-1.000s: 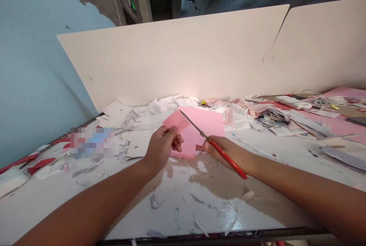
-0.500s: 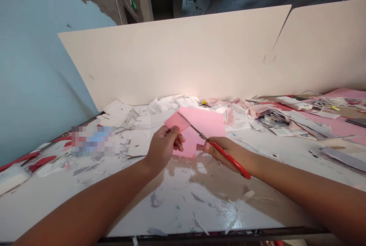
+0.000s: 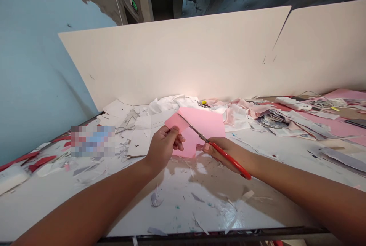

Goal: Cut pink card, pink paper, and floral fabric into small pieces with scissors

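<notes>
My left hand [image 3: 161,147] pinches the left part of a pink sheet of paper [image 3: 207,124] and holds it up above the white table [image 3: 183,185]. My right hand [image 3: 225,152] grips red-handled scissors [image 3: 213,145]. Their metal blades lie across the sheet and point up and to the left. The blades look nearly closed, with the sheet split along them.
White paper offcuts [image 3: 137,124] lie heaped behind my hands. Pink and printed scraps [image 3: 286,122] cover the right side, with a white power strip [image 3: 293,103] and cables. Red strips [image 3: 40,162] lie at the left edge. A tall white board [image 3: 185,55] walls off the back.
The pink sheet and scissors have shifted slightly, with the blades a little deeper into the sheet than a second ago. Both hands stay in nearly the same place.
</notes>
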A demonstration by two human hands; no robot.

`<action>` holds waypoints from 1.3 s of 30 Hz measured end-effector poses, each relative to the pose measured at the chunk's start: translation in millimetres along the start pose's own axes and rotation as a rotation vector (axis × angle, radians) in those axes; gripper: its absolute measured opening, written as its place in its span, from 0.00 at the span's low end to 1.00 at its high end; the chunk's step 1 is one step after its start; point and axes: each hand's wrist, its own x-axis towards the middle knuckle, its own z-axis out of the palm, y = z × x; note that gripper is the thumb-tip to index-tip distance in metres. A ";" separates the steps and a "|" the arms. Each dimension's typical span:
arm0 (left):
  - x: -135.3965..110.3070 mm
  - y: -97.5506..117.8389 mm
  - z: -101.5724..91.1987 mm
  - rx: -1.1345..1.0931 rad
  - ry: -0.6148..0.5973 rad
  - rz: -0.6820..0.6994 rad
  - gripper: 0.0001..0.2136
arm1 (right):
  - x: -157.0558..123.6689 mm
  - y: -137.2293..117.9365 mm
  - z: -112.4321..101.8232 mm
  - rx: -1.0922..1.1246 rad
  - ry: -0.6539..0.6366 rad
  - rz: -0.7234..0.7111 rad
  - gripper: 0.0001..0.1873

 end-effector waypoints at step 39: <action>-0.9 0.8 -0.8 -0.047 -0.031 -0.066 0.13 | 2.4 1.9 -1.2 0.054 -0.043 0.094 0.28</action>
